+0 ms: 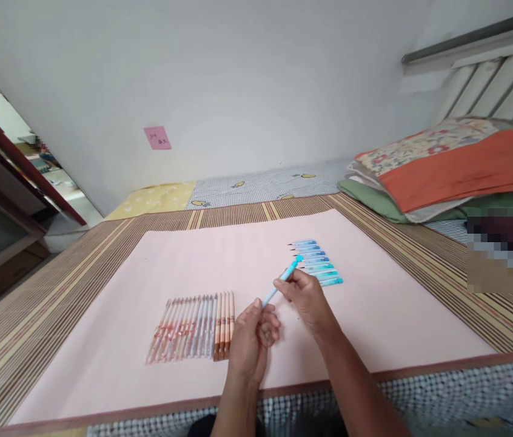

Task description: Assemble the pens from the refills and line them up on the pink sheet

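Note:
Both hands hold one slim light blue pen (279, 290), slanted with its bright turquoise end up to the right. My left hand (251, 337) pinches the lower end between thumb and finger, hiding that tip. My right hand (310, 300) grips the barrel higher up, below the turquoise end. Just beyond my right hand lies a column of blue and turquoise pens (313, 260), side by side, some with dark tips pointing left. Left of my left hand, a row of pens with clear, patterned barrels (184, 328) lies close together, ending in several orange-brown pens (224, 328).
A pale pink sheet (115, 352) lies under the pens on a striped mat (51, 303). Folded bedding (461, 170) is piled at the right by a radiator (497, 85). On the wall (256, 79) at the back hangs a pink note (157, 138).

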### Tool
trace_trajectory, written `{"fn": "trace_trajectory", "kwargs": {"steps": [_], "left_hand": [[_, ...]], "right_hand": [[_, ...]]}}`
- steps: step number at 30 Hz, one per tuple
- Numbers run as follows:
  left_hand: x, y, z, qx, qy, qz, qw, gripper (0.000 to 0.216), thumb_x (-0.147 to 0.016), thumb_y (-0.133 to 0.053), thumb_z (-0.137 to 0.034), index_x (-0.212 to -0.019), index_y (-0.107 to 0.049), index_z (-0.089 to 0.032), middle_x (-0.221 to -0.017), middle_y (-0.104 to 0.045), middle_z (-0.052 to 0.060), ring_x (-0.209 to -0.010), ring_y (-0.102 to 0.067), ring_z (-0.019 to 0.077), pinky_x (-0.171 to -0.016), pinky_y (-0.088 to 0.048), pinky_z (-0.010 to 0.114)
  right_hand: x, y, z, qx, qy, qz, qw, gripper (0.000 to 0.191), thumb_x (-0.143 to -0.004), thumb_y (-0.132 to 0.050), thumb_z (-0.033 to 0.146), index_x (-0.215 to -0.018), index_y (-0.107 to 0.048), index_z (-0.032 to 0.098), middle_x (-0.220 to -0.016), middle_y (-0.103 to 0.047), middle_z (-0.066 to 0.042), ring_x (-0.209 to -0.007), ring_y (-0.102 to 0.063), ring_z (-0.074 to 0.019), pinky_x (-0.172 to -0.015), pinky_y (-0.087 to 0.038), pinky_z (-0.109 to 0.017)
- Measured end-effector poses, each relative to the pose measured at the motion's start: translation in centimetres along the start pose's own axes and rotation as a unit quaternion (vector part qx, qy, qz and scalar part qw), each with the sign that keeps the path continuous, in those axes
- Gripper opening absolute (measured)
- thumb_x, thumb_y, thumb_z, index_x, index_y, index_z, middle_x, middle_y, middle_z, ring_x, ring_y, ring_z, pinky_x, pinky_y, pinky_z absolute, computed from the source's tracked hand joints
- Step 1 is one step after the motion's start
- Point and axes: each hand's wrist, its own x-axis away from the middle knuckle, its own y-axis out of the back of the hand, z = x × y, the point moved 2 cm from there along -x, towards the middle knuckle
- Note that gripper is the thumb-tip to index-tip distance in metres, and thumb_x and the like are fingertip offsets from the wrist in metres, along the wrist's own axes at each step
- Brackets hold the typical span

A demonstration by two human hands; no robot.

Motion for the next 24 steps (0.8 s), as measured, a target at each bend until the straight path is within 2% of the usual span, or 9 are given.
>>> {"fn": "trace_trajectory", "kwargs": {"steps": [2,7,9,12,14,16,18,22,24], "left_hand": [[-0.1,0.3,-0.1,-0.010,-0.019,-0.002,1.000,0.036,-0.074,-0.082,-0.042,-0.081,-0.067,-0.010,-0.063,-0.065,0.003,-0.047,-0.050,0.0051,-0.045,-0.035,0.016],[0.1,0.4,-0.6,-0.098,-0.142,-0.022,0.985,0.026,-0.078,-0.081,-0.033,-0.087,-0.066,-0.014,-0.073,-0.070,0.003,-0.059,-0.059,0.0092,-0.057,-0.045,0.019],[0.1,0.3,-0.7,-0.084,-0.136,-0.018,0.987,0.025,-0.079,-0.079,-0.035,-0.085,-0.065,-0.015,-0.072,-0.070,0.003,-0.058,-0.059,0.0094,-0.057,-0.045,0.020],[0.1,0.2,-0.8,-0.038,-0.089,-0.009,0.995,0.031,-0.078,-0.079,-0.039,-0.078,-0.061,-0.014,-0.068,-0.068,0.003,-0.051,-0.056,0.0081,-0.049,-0.039,0.018],[0.1,0.2,-0.9,-0.030,-0.065,-0.004,0.997,0.034,-0.076,-0.080,-0.040,-0.077,-0.060,-0.014,-0.065,-0.067,0.003,-0.049,-0.055,0.0077,-0.046,-0.035,0.017],[0.0,0.3,-0.9,-0.033,-0.056,0.001,0.998,0.034,-0.076,-0.080,-0.041,-0.077,-0.060,-0.013,-0.065,-0.067,0.003,-0.048,-0.055,0.0074,-0.044,-0.032,0.016],[0.0,0.4,-1.0,-0.049,-0.075,-0.001,0.996,0.032,-0.077,-0.080,-0.039,-0.079,-0.060,-0.014,-0.066,-0.068,0.003,-0.049,-0.056,0.0081,-0.046,-0.035,0.017],[0.4,0.5,-1.1,-0.164,-0.179,-0.038,0.969,0.024,-0.082,-0.076,-0.035,-0.090,-0.064,-0.016,-0.078,-0.073,0.005,-0.062,-0.065,0.0129,-0.060,-0.047,0.023],[0.7,0.4,-1.1,-0.205,-0.210,-0.054,0.955,0.022,-0.084,-0.074,-0.034,-0.092,-0.066,-0.016,-0.082,-0.073,0.005,-0.066,-0.066,0.0139,-0.064,-0.049,0.025]], "right_hand": [[0.1,-0.1,0.1,0.008,0.005,0.001,1.000,0.031,-0.075,-0.078,0.045,-0.069,-0.063,0.018,-0.055,-0.043,0.006,-0.054,-0.035,-0.0104,-0.052,-0.026,-0.027],[0.2,-0.6,0.0,-0.005,-0.015,-0.019,1.000,0.038,-0.076,-0.078,0.047,-0.063,-0.055,0.020,-0.051,-0.042,0.007,-0.052,-0.034,-0.0100,-0.053,-0.026,-0.028],[0.2,-0.7,0.1,-0.046,-0.035,0.011,0.998,0.037,-0.079,-0.075,0.050,-0.068,-0.059,0.019,-0.053,-0.045,0.006,-0.052,-0.037,-0.0106,-0.054,-0.029,-0.027],[0.3,-0.6,0.3,-0.120,-0.060,0.080,0.988,0.037,-0.083,-0.071,0.053,-0.095,-0.070,0.019,-0.062,-0.052,0.003,-0.057,-0.044,-0.0122,-0.057,-0.034,-0.028],[0.3,-0.4,0.2,-0.130,-0.061,0.101,0.984,0.039,-0.083,-0.072,0.049,-0.108,-0.072,0.019,-0.063,-0.053,0.003,-0.059,-0.046,-0.0127,-0.058,-0.035,-0.028],[0.3,-0.3,0.0,-0.112,-0.048,0.100,0.988,0.035,-0.082,-0.074,0.046,-0.103,-0.075,0.018,-0.060,-0.052,0.003,-0.059,-0.045,-0.0128,-0.058,-0.034,-0.028],[0.2,-0.4,-0.4,-0.091,-0.038,0.084,0.992,0.031,-0.082,-0.075,0.046,-0.095,-0.076,0.017,-0.057,-0.051,0.003,-0.057,-0.043,-0.0123,-0.055,-0.032,-0.028],[0.0,-1.0,-1.0,-0.089,-0.045,0.041,0.994,0.031,-0.081,-0.075,0.048,-0.086,-0.074,0.017,-0.052,-0.046,0.005,-0.051,-0.038,-0.0103,-0.051,-0.027,-0.027],[0.1,-1.3,-1.1,-0.110,-0.050,0.025,0.992,0.032,-0.079,-0.077,0.048,-0.080,-0.071,0.017,-0.052,-0.043,0.006,-0.051,-0.035,-0.0093,-0.050,-0.025,-0.026]]}}
